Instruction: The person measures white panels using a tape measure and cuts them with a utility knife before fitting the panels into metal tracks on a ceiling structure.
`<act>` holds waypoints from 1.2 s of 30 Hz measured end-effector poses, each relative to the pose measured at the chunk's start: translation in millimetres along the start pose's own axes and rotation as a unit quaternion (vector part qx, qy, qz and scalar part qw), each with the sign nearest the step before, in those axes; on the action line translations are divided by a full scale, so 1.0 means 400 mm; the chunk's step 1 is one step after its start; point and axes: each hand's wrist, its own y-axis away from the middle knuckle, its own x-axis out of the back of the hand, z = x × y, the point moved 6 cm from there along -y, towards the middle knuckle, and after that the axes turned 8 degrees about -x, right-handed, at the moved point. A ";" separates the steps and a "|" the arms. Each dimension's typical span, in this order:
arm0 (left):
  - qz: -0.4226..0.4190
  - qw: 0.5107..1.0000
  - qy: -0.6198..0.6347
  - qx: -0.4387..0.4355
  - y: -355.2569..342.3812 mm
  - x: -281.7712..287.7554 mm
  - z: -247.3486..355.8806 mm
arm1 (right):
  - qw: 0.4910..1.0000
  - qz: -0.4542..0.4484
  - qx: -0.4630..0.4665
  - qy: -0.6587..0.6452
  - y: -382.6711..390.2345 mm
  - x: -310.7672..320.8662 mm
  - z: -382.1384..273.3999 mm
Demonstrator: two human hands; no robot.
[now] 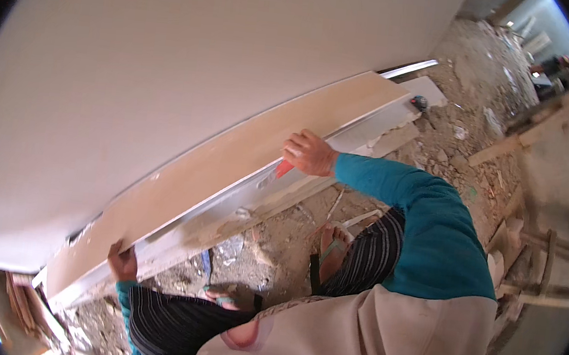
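A long tan board (pixel 231 161) leans low against the pale wall, with a silver metal strip (pixel 227 196) along its near edge. My right hand (pixel 309 154) is closed around a red-handled tool (pixel 284 169) over the strip, about midway along. The tool's thin grey end points down and left; its exact kind is unclear. Toward the board's left end, my left hand (pixel 124 265) grips the near edge, thumb and fingertips at the face. Its other fingers are partly hidden.
Pale board pieces lie beneath the strip; a small dark tape measure (pixel 418 103) sits at their far end. My sandalled feet (pixel 334 245) stand on a rubble-strewn floor, near a blue-handled tool (pixel 206 265). Wooden planks (pixel 509 149) and a timber frame (pixel 547 267) stand right.
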 end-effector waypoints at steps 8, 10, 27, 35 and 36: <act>0.061 0.995 0.066 0.038 0.068 0.022 -0.092 | 0.997 -0.069 -0.026 -0.005 0.011 -0.102 -0.057; 0.075 0.995 0.053 0.028 0.089 -0.018 -0.109 | 0.996 -0.081 -0.016 0.037 0.022 -0.136 -0.072; -0.257 0.383 -0.828 -0.319 0.273 -0.373 0.015 | 0.975 -0.191 -0.033 -0.106 -0.009 -0.182 -0.045; -0.314 0.238 -0.869 -0.299 0.140 -0.309 -0.105 | 0.980 -0.184 -0.003 -0.082 0.000 -0.215 -0.056; -0.329 0.204 -0.871 -0.304 0.146 -0.315 -0.114 | 0.978 -0.191 -0.007 -0.081 0.006 -0.221 -0.055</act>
